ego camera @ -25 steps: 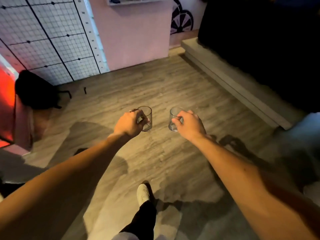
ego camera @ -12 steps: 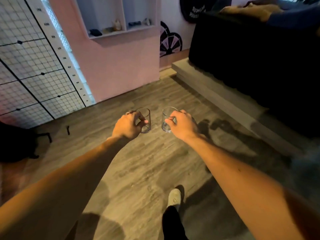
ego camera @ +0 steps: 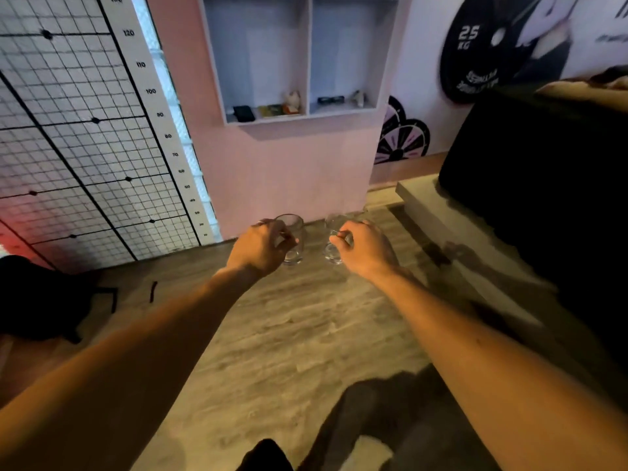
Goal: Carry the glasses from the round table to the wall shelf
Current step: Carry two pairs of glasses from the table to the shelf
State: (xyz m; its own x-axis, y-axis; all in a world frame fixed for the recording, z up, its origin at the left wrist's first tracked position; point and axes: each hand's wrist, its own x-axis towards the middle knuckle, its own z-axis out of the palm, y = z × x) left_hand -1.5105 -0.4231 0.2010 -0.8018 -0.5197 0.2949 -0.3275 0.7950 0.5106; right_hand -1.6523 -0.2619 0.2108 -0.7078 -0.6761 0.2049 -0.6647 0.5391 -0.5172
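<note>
Wall shelf (ego camera: pixel 307 115) above and beyond the left hand (ego camera: pixel 261 248): white, two open compartments side by side. Left compartment: dark flat thing (ego camera: pixel 244 113), small pale figure (ego camera: pixel 293 98) (details blurred). Right compartment: dark glasses-like item (ego camera: pixel 330 99). Wood floor (ego camera: pixel 289 334) below both hands; small dark strip (ego camera: pixel 153 291) lies left of them.

Dim warm light, red glow at left edge, motion blur, wide-angle bending

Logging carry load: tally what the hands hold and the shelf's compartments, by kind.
Glasses: 2, left glass in left hand, right glass in right hand
Wall shelf compartments: 2
Total: 4
</note>
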